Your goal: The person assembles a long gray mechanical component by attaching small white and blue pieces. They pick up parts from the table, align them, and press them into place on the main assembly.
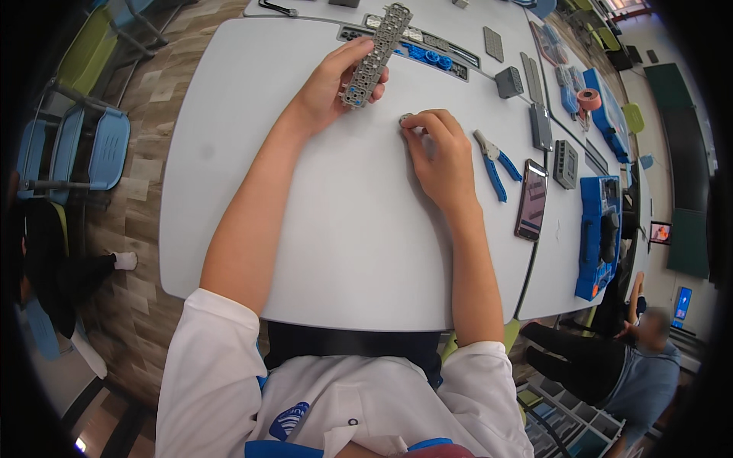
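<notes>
My left hand [328, 84] is closed around a long grey perforated beam assembly [377, 57], held slanted above the white table with its far end up and to the right. Blue pegs show near its close end. To the right of it, my right hand [439, 149] pinches a small grey piece [405, 119] between thumb and forefinger, low over the tabletop. The piece is mostly covered by the fingertips, so its kind is unclear. The beam and the small piece are apart.
Blue-handled pliers [495, 162] and a phone [532, 200] lie right of my right hand. Beyond my hands sits a dark parts tray [458, 70] with blue pieces. A grey block [510, 82], a grey controller [565, 164] and a blue case [590, 252] stand farther right. A person [634, 366] is at lower right.
</notes>
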The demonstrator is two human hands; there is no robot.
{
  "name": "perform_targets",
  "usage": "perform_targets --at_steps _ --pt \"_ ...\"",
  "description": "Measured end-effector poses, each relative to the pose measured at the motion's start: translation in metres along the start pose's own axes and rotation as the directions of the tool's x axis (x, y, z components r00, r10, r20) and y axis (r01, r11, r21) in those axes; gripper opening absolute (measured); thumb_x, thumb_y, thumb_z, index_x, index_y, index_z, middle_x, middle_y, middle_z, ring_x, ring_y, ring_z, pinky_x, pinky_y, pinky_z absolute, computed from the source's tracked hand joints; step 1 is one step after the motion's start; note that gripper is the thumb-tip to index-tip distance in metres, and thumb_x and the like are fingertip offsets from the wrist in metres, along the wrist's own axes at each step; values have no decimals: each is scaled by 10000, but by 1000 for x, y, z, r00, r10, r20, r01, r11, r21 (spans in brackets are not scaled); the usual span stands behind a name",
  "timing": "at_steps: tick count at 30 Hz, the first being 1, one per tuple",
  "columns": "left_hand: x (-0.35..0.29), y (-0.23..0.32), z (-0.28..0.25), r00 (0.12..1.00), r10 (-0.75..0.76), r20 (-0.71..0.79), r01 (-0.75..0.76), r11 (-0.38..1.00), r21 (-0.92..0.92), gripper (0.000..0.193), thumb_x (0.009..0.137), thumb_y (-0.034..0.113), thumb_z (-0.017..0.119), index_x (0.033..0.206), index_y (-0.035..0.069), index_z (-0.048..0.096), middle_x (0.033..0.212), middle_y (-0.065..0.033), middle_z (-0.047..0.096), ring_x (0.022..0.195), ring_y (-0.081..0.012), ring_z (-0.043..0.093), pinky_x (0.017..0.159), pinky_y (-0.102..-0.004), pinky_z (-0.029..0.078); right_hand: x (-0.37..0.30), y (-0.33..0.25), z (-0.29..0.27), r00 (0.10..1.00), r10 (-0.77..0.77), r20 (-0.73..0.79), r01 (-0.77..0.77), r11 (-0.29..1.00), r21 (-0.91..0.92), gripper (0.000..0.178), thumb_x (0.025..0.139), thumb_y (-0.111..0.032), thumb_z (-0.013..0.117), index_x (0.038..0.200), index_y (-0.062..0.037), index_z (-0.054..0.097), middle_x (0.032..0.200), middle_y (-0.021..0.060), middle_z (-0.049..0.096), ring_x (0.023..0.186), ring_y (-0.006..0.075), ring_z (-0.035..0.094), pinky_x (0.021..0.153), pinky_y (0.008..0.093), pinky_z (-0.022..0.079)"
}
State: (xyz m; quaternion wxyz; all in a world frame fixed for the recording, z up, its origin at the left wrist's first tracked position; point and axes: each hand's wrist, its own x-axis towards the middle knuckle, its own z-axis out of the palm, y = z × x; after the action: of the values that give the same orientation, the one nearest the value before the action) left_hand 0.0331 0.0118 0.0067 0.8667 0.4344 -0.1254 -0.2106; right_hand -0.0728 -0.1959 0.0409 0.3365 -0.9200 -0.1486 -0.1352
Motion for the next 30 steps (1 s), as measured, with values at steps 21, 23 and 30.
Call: perform_targets --at_steps 21,23,30 --pt "-8 4 12 1000 3 18 -8 963 271 516 1126 358 537 1512 24 615 901 -12 669 728 -60 620 657 -230 521 -148 169 -195 824 461 -330 -502 864 -46 633 1203 -451 505 935 32 814 1218 115 672 1308 256 596 1163 443 407" --pt "-8 5 12 1000 -1 21 -5 961 275 515 1124 355 537 1508 22 620 898 -12 666 730 -64 616 661 -231 521 -144 170 -190 838 451 -307 -494 866 -77 641 1204 -457 495 947 34 815 1232 119 664 1332 262 584 1173 445 401" --pt "-7 4 12 998 19 54 -32 969 244 530 1127 355 527 1525 12 601 903 -14 661 735 -84 603 662 -234 510 -140 167 -186 802 454 -387 -497 868 -11 656 1209 -456 455 986 32 832 1273 121 668 1348 263 573 1237 463 336"
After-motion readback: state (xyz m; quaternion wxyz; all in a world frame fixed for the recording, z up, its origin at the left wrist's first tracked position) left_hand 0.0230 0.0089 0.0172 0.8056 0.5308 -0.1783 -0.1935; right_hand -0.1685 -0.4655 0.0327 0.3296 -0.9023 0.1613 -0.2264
